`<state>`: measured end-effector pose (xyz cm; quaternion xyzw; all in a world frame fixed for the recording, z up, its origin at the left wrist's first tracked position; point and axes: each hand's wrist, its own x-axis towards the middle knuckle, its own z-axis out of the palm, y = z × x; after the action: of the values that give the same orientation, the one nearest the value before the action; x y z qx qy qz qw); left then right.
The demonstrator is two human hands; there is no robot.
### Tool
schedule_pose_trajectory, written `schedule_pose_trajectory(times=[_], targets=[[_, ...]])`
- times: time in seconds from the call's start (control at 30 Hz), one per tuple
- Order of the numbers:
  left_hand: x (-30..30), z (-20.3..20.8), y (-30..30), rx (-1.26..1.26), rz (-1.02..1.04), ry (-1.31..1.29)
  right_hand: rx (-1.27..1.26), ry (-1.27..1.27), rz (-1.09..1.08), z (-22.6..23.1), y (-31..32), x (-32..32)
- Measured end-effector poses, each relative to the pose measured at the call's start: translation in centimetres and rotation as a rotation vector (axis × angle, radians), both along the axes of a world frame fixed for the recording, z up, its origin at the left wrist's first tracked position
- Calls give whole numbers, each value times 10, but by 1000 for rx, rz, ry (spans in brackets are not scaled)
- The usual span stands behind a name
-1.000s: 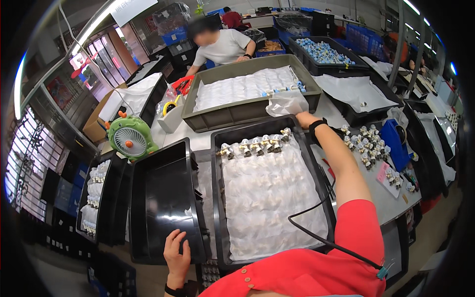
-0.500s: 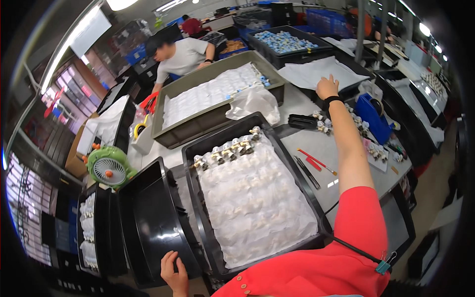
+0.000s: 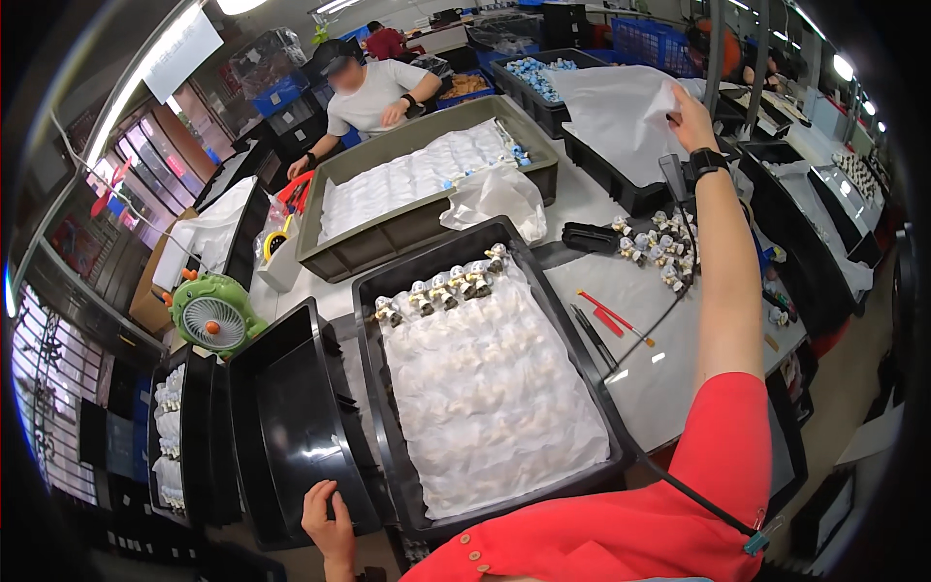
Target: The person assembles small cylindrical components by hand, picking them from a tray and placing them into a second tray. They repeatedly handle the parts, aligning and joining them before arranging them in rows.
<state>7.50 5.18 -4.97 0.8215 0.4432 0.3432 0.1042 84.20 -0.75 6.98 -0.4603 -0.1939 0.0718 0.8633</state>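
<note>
My right hand [image 3: 693,121] reaches far out to the right and pinches the edge of a thin white sheet [image 3: 621,107], raising it off a black bin [image 3: 601,173]. Close to the lower rim of a bare black tray [image 3: 291,427], my left hand [image 3: 328,524] hangs with fingers loosely apart, holding nothing. Between my arms a black tray [image 3: 504,233] is lined with white tissue [image 3: 495,407]. A row of small white-headed figurines [image 3: 451,289] lies along its far end. More figurines [image 3: 659,247] are heaped on the table below my right forearm.
A big olive crate [image 3: 339,257] with tissue stands beyond the tray, a crumpled plastic bag [image 3: 499,204] at its corner. Pens and a red brush [image 3: 616,318] lie right of the tray. At left is a green fan [image 3: 213,315]. A co-worker [image 3: 378,97] sits behind the crate.
My right hand has moved right and up, lifting the white sheet from the bin. A cable now hangs beside my right wrist. The co-worker has straightened up. My left hand has barely shifted.
</note>
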Motion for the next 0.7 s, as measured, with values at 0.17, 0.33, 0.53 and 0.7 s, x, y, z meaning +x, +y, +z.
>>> schedule_pose_trajectory(times=[0.17, 0.33, 0.53, 0.7], targets=[[-6, 9, 6, -29, -139, 117, -107, -496, -58, 45, 28, -95], [15, 46, 16, -450, -203, 125, -203, -341, 407, 62, 48, -216], [31, 75, 36, -797, -418, -569, -261, -1129, 604, 26, 49, -409], [36, 109, 73, -1096, -601, -940, -215, -1582, 1051, -21, 46, -500]])
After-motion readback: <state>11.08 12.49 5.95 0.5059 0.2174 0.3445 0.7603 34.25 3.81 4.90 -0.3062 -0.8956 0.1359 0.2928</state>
